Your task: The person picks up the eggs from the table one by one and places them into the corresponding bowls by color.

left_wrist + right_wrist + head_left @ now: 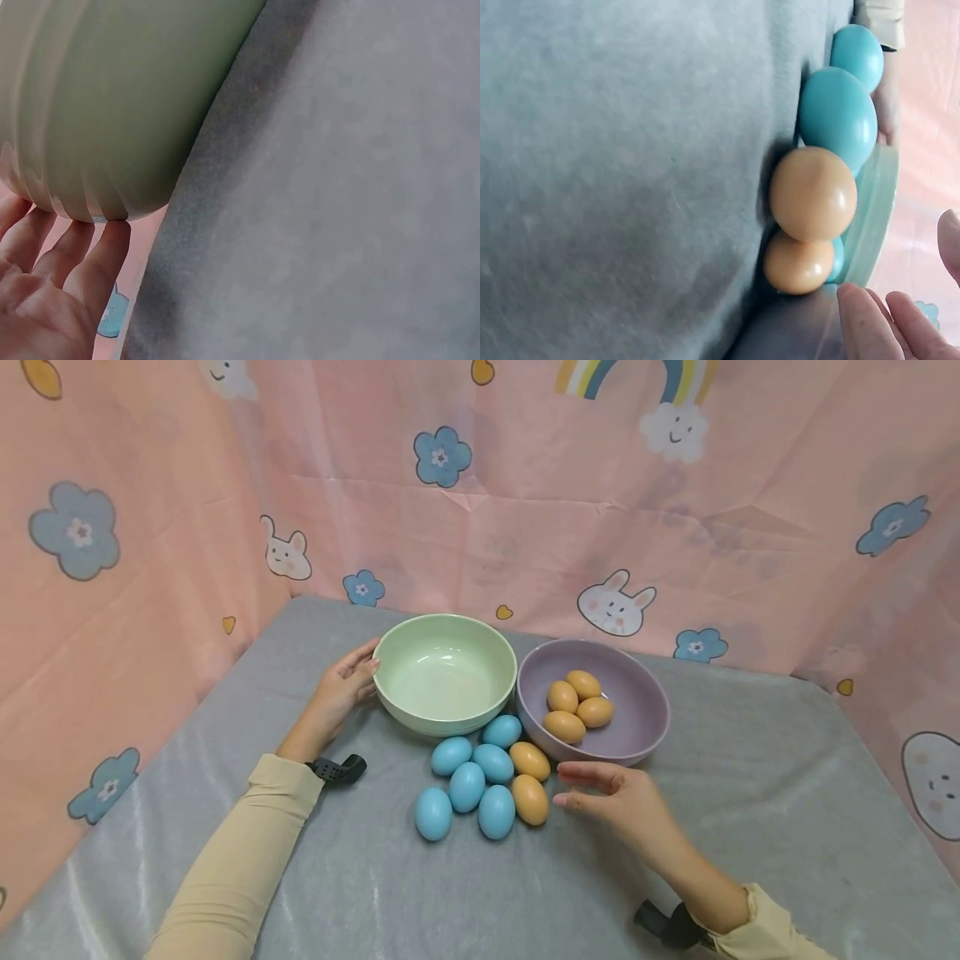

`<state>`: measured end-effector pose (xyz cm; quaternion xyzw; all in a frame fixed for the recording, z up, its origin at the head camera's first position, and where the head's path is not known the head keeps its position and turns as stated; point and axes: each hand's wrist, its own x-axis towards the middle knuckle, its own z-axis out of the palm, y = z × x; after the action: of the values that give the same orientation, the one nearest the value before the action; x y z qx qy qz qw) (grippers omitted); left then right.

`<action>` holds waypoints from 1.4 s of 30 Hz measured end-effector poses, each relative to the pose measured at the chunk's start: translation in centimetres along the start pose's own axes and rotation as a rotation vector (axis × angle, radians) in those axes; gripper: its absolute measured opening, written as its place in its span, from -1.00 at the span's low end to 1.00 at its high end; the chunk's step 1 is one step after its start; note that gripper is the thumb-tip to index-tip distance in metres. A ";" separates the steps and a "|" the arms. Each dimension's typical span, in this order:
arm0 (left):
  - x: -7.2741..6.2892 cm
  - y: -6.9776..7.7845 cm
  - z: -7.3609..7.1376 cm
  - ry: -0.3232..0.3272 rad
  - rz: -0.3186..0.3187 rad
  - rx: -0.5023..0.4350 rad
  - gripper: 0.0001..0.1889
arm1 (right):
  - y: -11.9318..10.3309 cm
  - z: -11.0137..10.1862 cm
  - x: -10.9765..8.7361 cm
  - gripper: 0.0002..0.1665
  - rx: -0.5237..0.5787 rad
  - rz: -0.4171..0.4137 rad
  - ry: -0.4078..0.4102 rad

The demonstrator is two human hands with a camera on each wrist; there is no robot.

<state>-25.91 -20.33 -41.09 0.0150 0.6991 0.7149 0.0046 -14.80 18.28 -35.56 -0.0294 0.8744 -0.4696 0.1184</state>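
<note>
Right hand (630, 806) unclenched beside your front brown egg (531, 801), long axis pointing roughly away; straight-fingered left hand (337, 692) touches green bowl (446, 681).

Green bowl (446, 672): round, glossy, upright; the left hand (336, 697) touches its outer wall at 9 o'clock. Purple bowl (637, 714): upright, at the green bowl's 3 o'clock; four smooth orange-tan eggs (562, 697) lie clustered inside. Six blue eggs (467, 787) lie on their sides in a loose group at the green bowl's 5 o'clock, one at the group's 8 o'clock end. Two loose orange-tan eggs (530, 800) lie at the group's 3 o'clock edge, the right hand (618, 802) just beside them.
</note>
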 end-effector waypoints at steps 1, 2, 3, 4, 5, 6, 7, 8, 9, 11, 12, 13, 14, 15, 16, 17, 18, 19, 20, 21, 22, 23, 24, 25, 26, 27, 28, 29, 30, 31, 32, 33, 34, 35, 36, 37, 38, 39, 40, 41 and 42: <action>0.0 0.0 0.0 -0.001 0.001 0.002 -0.41 | 0.1 0.1 0.0 -0.45 0.000 -0.007 -0.004; 0.0 0.0 0.0 -0.001 0.003 0.004 -0.40 | 0.2 0.2 0.0 -0.45 0.002 -0.014 -0.008; 0.0 0.0 0.0 0.000 0.004 0.004 -0.40 | 0.2 0.2 -0.1 -0.45 0.009 -0.016 -0.011; 0.0 0.0 0.0 -0.001 0.004 0.005 -0.40 | 0.3 0.3 -0.1 -0.45 0.018 -0.020 -0.014; 0.0 0.0 0.0 -0.001 0.005 0.005 -0.40 | 0.4 0.4 -0.1 -0.45 0.026 -0.024 -0.016; 0.0 0.0 0.0 0.000 0.005 0.004 -0.40 | 0.4 0.5 -0.1 -0.45 0.041 -0.026 -0.021; 0.0 0.0 0.0 0.000 0.005 0.002 -0.40 | 0.5 0.5 -0.1 -0.44 0.051 -0.029 -0.023; 0.0 0.0 0.0 0.000 0.005 0.001 -0.40 | 0.5 0.6 -0.1 -0.43 0.062 -0.032 -0.027; 0.0 0.0 0.0 0.000 0.004 0.000 -0.40 | 0.6 0.7 -0.1 -0.43 0.075 -0.035 -0.032; -0.1 0.0 0.0 0.000 0.002 0.002 -0.39 | 0.6 0.8 0.0 -0.42 0.088 -0.038 -0.040; -0.1 0.0 0.0 0.000 0.001 0.003 -0.40 | 0.7 0.9 0.0 -0.41 0.094 -0.043 -0.047; 0.0 0.0 0.0 0.001 -0.001 0.004 -0.39 | 0.7 1.0 0.0 -0.40 0.099 -0.048 -0.052; 0.0 0.0 0.0 0.002 -0.002 0.006 -0.39 | 0.7 1.0 0.0 -0.39 0.104 -0.053 -0.059; 0.0 0.0 0.0 0.003 -0.003 0.005 -0.39 | 0.7 1.1 0.1 -0.39 0.109 -0.053 -0.064; 0.0 0.0 -0.1 0.004 -0.004 0.005 -0.39 | 0.7 1.1 0.1 -0.39 0.111 -0.052 -0.068; 0.0 0.0 -0.1 0.004 -0.003 0.006 -0.39 | 0.7 1.2 0.2 -0.39 0.109 -0.057 -0.074; 0.0 -0.1 -0.1 0.004 -0.002 0.006 -0.40 | 0.8 1.2 0.2 -0.38 0.101 -0.059 -0.077; 0.1 -0.1 -0.1 0.005 -0.001 0.004 -0.40 | 0.8 1.3 0.2 -0.38 0.089 -0.059 -0.080; 0.1 -0.1 -0.1 0.005 0.001 0.003 -0.40 | 0.7 1.3 0.3 -0.38 0.076 -0.056 -0.081; 0.1 0.0 -0.1 0.005 0.002 0.001 -0.40 | 0.8 1.4 0.3 -0.38 0.063 -0.053 -0.082; 0.1 0.0 -0.1 0.005 0.003 0.002 -0.40 | 0.8 1.4 0.3 -0.38 0.051 -0.047 -0.084; 0.1 0.0 -0.1 0.006 0.004 0.002 -0.40 | 0.8 1.5 0.4 -0.38 0.040 -0.043 -0.085; 0.1 0.0 -0.1 0.006 0.004 0.001 -0.40 | 0.8 1.5 0.4 -0.38 0.035 -0.038 -0.087; 0.0 0.0 -0.1 0.006 0.003 0.001 -0.39 | 0.8 1.6 0.5 -0.38 0.034 -0.035 -0.091; 0.0 0.0 -0.1 0.006 0.004 0.004 -0.39 | 0.9 1.7 0.5 -0.38 0.034 -0.037 -0.095; 0.0 0.0 -0.1 0.006 0.003 0.004 -0.39 | 0.9 1.8 0.6 -0.38 0.033 -0.039 -0.098; 0.0 0.0 -0.1 0.007 0.003 0.005 -0.39 | 0.9 1.9 0.6 -0.37 0.034 -0.042 -0.101; 0.0 0.0 -0.1 0.008 0.001 0.006 -0.40 | 0.9 2.0 0.6 -0.37 0.033 -0.046 -0.102; 0.0 0.0 0.0 0.008 0.001 0.006 -0.40 | 1.0 2.0 0.7 -0.37 0.034 -0.050 -0.104; 0.0 -0.1 -0.1 0.008 0.001 0.006 -0.40 | 1.0 2.1 0.7 -0.36 0.030 -0.052 -0.103; 0.0 -0.1 0.0 0.007 0.001 0.005 -0.40 | 1.0 2.1 0.7 -0.36 0.023 -0.056 -0.103; 0.0 -0.1 0.0 0.007 0.002 0.002 -0.40 | 1.0 2.2 0.7 -0.36 0.023 -0.054 -0.101; 0.0 -0.1 0.0 0.006 0.002 0.002 -0.40 | 1.0 2.2 0.7 -0.36 0.020 -0.053 -0.101; 0.1 -0.1 0.0 0.006 0.003 0.001 -0.41 | 1.1 2.3 0.7 -0.35 0.017 -0.049 -0.101; 0.1 -0.1 0.0 0.006 0.004 0.001 -0.40 | 1.1 2.3 0.7 -0.35 0.020 -0.046 -0.102; 0.1 -0.1 0.0 0.006 0.004 0.002 -0.40 | 1.1 2.4 0.7 -0.35 0.023 -0.042 -0.104; 0.1 -0.1 0.0 0.006 0.004 0.002 -0.40 | 1.1 2.4 0.7 -0.34 0.027 -0.040 -0.106; 0.1 -0.1 0.0 0.008 0.003 0.002 -0.40 | 1.1 2.5 0.7 -0.34 0.034 -0.034 -0.109; 0.1 -0.1 0.0 0.010 0.002 0.003 -0.40 | 1.1 2.5 0.8 -0.33 0.035 -0.029 -0.112; 0.1 -0.1 0.0 0.011 0.002 0.001 -0.40 | 1.0 2.6 0.8 -0.32 0.041 -0.023 -0.114; 0.1 -0.1 0.0 0.011 0.001 0.000 -0.40 | 1.0 2.6 0.8 -0.31 0.045 -0.019 -0.115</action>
<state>-25.99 -20.37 -41.22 0.0113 0.6991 0.7149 0.0002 -14.91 16.60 -37.93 -0.0622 0.8549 -0.4880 0.1647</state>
